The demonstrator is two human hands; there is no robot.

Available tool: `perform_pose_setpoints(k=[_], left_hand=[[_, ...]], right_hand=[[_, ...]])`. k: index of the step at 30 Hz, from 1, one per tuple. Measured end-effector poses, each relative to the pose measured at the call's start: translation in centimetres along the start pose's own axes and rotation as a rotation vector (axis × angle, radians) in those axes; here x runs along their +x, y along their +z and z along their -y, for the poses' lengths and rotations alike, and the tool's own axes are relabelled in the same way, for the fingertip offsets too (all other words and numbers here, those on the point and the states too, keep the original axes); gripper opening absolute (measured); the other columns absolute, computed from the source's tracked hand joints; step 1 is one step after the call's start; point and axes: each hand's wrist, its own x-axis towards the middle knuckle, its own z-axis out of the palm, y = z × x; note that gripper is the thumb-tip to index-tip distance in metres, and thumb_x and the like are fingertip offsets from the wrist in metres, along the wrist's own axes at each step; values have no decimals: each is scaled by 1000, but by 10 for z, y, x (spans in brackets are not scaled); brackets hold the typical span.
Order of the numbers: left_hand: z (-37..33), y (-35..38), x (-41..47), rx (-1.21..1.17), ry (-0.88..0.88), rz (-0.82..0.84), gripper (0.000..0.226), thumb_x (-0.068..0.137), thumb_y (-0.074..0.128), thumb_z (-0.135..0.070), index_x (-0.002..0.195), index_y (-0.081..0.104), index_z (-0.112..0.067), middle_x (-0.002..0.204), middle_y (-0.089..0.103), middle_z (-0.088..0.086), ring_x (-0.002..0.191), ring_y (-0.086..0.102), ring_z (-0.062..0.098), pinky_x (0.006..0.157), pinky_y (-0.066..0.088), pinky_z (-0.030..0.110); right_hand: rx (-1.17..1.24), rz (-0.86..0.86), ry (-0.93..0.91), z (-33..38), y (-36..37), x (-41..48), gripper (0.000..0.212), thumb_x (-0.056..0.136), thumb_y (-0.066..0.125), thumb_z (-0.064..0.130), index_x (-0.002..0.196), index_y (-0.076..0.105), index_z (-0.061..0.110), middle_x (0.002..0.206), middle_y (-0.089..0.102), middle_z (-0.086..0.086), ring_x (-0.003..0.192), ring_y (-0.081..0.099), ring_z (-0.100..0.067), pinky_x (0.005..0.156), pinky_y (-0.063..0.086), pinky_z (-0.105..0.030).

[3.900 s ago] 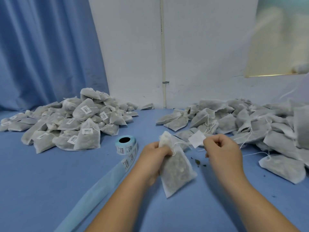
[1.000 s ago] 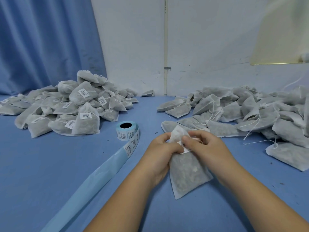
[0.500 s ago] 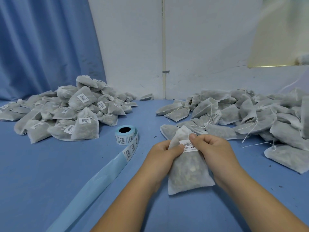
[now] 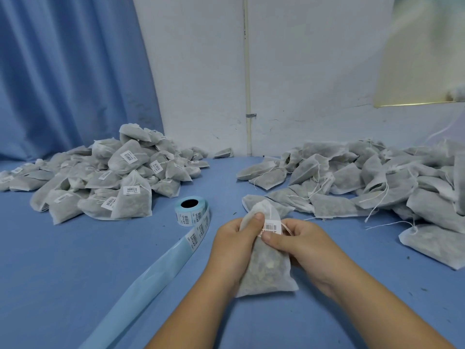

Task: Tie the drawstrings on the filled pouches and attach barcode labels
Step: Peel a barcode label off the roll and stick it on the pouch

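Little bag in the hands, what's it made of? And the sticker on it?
The pouch looks like thin, matte white non-woven fabric, maybe filter paper: the dark filling shows through it. The barcode label seems to be plain white paper with black printed bars.

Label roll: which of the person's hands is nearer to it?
Left. The left hand is right of the label roll; the right hand is farther right, past the pouch.

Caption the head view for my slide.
Left hand and right hand grip a filled pouch bearing a barcode label near its neck, beside the label roll.
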Motion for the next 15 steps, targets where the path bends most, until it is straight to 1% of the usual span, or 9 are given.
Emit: perform_pose_setpoints(k=[2, 4, 5, 7, 9, 11, 12, 14, 15], left_hand=[[-1, 0, -1, -5, -1, 33, 27, 93, 65, -34, 86, 77, -11, 91, 76, 15, 82, 73, 25, 73, 56, 36], [-1, -1, -2, -14, -15, 72, 23, 93, 66, -32, 85, 78, -14, 93, 77, 14, 85, 74, 25, 74, 58, 34], [-1, -1, -4, -22, -23, 89, 20, 93, 67, -31, 86, 78, -16, 95, 77, 13, 88, 74, 25, 77, 58, 35], [0, 0, -5, -45, -38, 125, 17, 90, 70, -29, 94, 77, -14, 101, 76, 14, 96, 73, 28, 86, 56, 39], [0, 0, -6, -65, -45, 160, 25, 83, 73, -29, 101, 75, -13, 105, 75, 14, 101, 71, 29, 90, 55, 40], [1, -1, -8, -86, -51, 185, 31, 77, 74, -28, 104, 74, -13, 108, 74, 15, 102, 71, 28, 89, 55, 38], [2, -1, -9, -92, -58, 201, 35, 77, 73, -26, 108, 72, -11, 111, 73, 16, 105, 70, 29, 91, 54, 38], [3, -4, -10, -112, -88, 242, 47, 76, 72, -22, 120, 66, -4, 117, 70, 19, 107, 67, 32, 94, 53, 41], [3, -7, -10, -114, -106, 262, 52, 76, 71, -22, 123, 62, -1, 115, 70, 19, 103, 67, 31, 89, 54, 41]], right_hand=[[16, -36, -16, 2, 0, 0, 14, 84, 72, 17, 72, 75, 21, 81, 75, -6, 72, 71, -15, 58, 51, -22], [32, -87, -27, 4, 1, -1, 17, 87, 70, 23, 71, 75, 22, 81, 75, -8, 73, 71, -17, 62, 52, -28], [40, -115, -26, 4, 2, -2, 19, 88, 69, 24, 70, 75, 21, 80, 75, -8, 72, 71, -18, 64, 52, -31], [54, -177, -13, 4, 4, -2, 25, 89, 67, 27, 67, 73, 18, 77, 74, -9, 68, 70, -19, 63, 52, -33], [81, -229, -1, 6, 5, -3, 28, 91, 65, 29, 69, 73, 15, 77, 74, -11, 69, 69, -22, 67, 54, -37], [97, -281, 12, 6, 4, -2, 29, 93, 62, 29, 72, 75, 13, 79, 75, -12, 75, 71, -28, 75, 55, -44], [99, -301, 15, 7, 4, -2, 29, 93, 61, 28, 72, 75, 13, 80, 75, -12, 78, 71, -30, 77, 55, -46], [95, -323, 8, 10, 2, -1, 27, 94, 60, 25, 76, 75, 11, 80, 75, -10, 82, 72, -30, 79, 55, -46], [91, -330, 3, 11, 0, 0, 24, 94, 60, 23, 79, 75, 11, 80, 75, -8, 82, 72, -29, 78, 55, -44]])
